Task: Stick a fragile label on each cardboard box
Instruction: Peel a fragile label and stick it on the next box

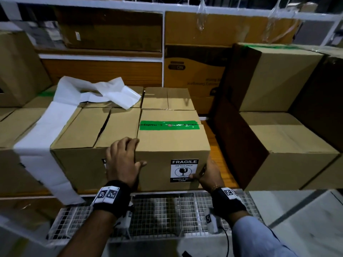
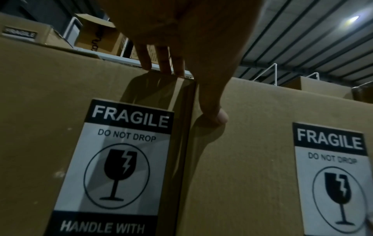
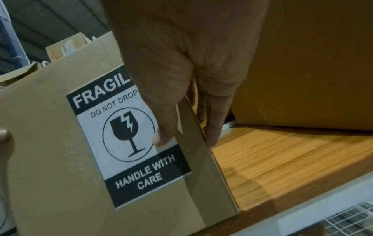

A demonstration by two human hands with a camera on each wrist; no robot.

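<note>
Two cardboard boxes stand side by side on a wooden shelf. The right box [image 1: 172, 141] has green tape on top and a fragile label [image 1: 182, 170] [image 3: 125, 135] on its front. My right hand [image 1: 202, 173] grips that box's right front edge, thumb [image 3: 163, 134] on the label and fingers round the side. My left hand [image 1: 130, 154] lies over the top edge at the seam between the boxes, fingers bent over the top, thumb [image 2: 216, 115] pressed on the right box's front. It half hides the left box's [image 1: 79, 130] own fragile label [image 2: 119, 159].
A long white backing strip [image 1: 61, 112] drapes over the left boxes and hangs off the front. Taller stacked boxes [image 1: 278, 80] stand to the right, with a bare strip of shelf [image 3: 282, 159] between. A wire mesh cart [image 1: 157, 210] sits below my wrists.
</note>
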